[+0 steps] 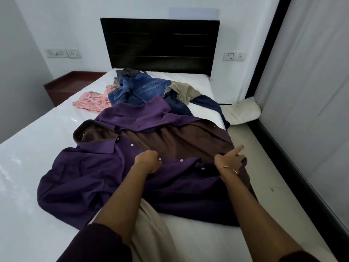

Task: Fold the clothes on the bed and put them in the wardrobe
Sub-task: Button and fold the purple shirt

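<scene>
Bed left side free; clothes pile blocks headboard end.

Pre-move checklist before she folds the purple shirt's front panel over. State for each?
1. Left hand holds purple shirt at the button placket: ok.
2. Right hand holds the hem end: ok, forefinger sticks out.
3. Shirt lies flat: not ok, front open, wrinkled.
4. Shirt fully on bed: not ok, hem hangs off the right edge.
5. Far sleeve clear of clothes pile: cannot tell.
6. Wardrobe open: cannot tell.
</scene>
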